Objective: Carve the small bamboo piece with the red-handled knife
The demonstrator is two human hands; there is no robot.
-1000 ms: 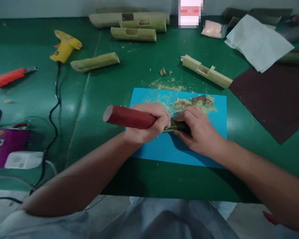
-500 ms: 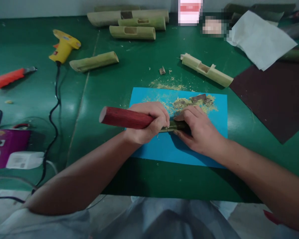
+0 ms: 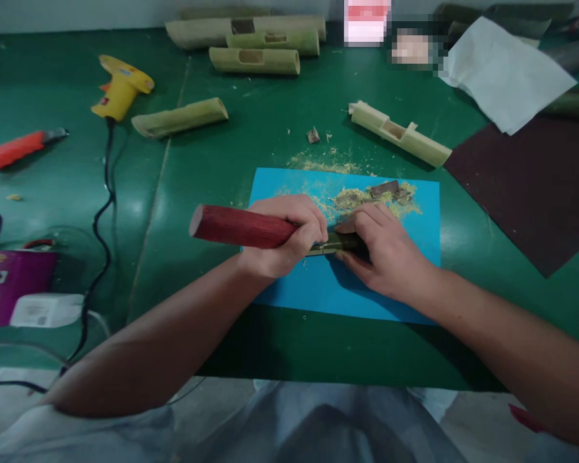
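Note:
My left hand (image 3: 289, 235) is wrapped round a tool with a thick, dark red wooden handle (image 3: 244, 226), whose butt points left. The tool's working end is hidden under my fingers. My right hand (image 3: 388, 254) grips a dark green piece of bamboo (image 3: 336, 243) from the right, thumb on the near side and fingers on the far side. A thin cut line runs across the bamboo between my hands, and my left knuckles are right at it. Below lies a blue sheet (image 3: 313, 292), with sawdust (image 3: 352, 196) and a brown bamboo chip (image 3: 385, 188) just beyond my hands.
A notched bamboo tube (image 3: 400, 134) lies behind the sheet, other tubes (image 3: 255, 61) at the back. On the left are a yellow glue gun (image 3: 123, 87) with a trailing cord, an orange-handled tool (image 3: 14, 154) and a purple power box (image 3: 19, 283). Dark sandpaper (image 3: 535, 193) lies right.
The camera view has shifted very slightly. Both hands keep their grips, with the red handle almost in the same place over the sheet.

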